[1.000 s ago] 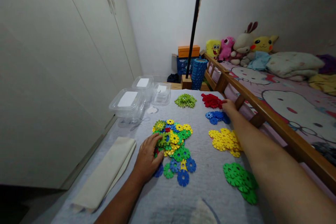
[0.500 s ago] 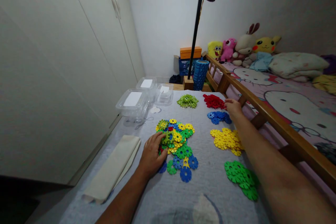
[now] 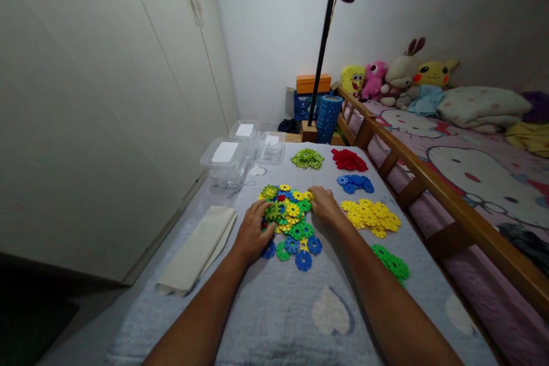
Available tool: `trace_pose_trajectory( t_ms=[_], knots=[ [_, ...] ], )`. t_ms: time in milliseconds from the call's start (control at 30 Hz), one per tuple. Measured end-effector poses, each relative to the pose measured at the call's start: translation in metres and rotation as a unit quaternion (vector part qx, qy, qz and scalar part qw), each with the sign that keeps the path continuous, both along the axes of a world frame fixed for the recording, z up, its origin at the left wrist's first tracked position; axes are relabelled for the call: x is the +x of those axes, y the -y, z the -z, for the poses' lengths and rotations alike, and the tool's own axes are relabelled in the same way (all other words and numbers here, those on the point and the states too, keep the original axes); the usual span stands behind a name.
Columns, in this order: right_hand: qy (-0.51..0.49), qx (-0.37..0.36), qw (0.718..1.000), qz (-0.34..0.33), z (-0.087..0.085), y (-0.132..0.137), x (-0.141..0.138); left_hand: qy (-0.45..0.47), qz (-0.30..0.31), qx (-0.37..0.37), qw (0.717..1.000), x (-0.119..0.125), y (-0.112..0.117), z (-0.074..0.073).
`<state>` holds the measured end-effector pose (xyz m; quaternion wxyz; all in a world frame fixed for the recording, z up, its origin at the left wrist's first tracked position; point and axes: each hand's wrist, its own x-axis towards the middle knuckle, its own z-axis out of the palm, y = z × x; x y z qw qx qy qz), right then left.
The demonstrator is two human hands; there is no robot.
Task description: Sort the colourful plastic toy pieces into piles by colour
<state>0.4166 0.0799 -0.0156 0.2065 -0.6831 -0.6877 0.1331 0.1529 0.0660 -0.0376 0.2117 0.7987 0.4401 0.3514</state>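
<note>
A mixed heap of coloured snowflake discs [image 3: 290, 218] lies mid-table on a grey cloth [image 3: 274, 309]. My left hand [image 3: 252, 234] rests on the heap's left edge, fingers curled onto the discs. At the heap's right edge sits my right hand [image 3: 325, 205], its fingertips touching a yellow disc; whether it grips one is hidden. Sorted piles lie around: light green [image 3: 307, 158], red [image 3: 349, 160], blue [image 3: 355, 183], yellow [image 3: 372, 217] and dark green [image 3: 391, 265].
Clear plastic boxes [image 3: 226, 157] stand at the back left. A folded cream cloth [image 3: 198, 249] lies at the left. A wooden bed rail [image 3: 433, 186] runs along the right, with plush toys [image 3: 398, 74] beyond. A black pole [image 3: 325, 40] rises behind the table.
My right hand has drawn back from the red and blue piles to the right edge of the mixed heap. The left hand stays on the heap. The view has shifted slightly.
</note>
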Motion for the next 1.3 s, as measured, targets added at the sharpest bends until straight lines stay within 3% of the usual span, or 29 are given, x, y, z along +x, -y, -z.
trace_pose_trajectory(
  t_ms=[200, 367, 500, 633, 733, 867, 1100, 1300],
  knots=[
    [0.030, 0.034, 0.999, 0.023, 0.018, 0.006, -0.009, 0.000, -0.008, 0.001, 1.000, 0.000, -0.002, 0.001],
    [-0.014, 0.105, 0.993, 0.052, 0.014, 0.008, 0.001, -0.006, -0.006, -0.002, 1.000, 0.002, -0.003, 0.002],
    [-0.081, 0.136, 0.980, 0.118, -0.008, 0.016, 0.036, -0.009, -0.007, 0.007, 1.000, 0.001, -0.004, 0.002],
    [-0.142, 0.123, 0.965, 0.181, -0.026, 0.042, 0.085, -0.008, -0.015, 0.011, 1.000, 0.000, -0.006, 0.003],
    [-0.161, 0.120, 0.951, 0.234, -0.026, 0.065, 0.108, -0.008, -0.016, 0.005, 1.000, -0.001, -0.007, 0.003],
    [-0.170, 0.108, 0.948, 0.247, -0.015, 0.084, 0.109, -0.011, -0.017, -0.001, 1.000, -0.002, -0.008, 0.002],
    [-0.090, 0.108, 0.966, 0.217, -0.003, 0.084, 0.099, -0.010, -0.016, 0.003, 1.000, -0.002, -0.008, 0.001],
    [0.064, 0.151, 0.960, 0.228, 0.002, 0.082, 0.106, -0.009, -0.009, 0.007, 1.000, -0.002, -0.008, 0.000]
  ],
)
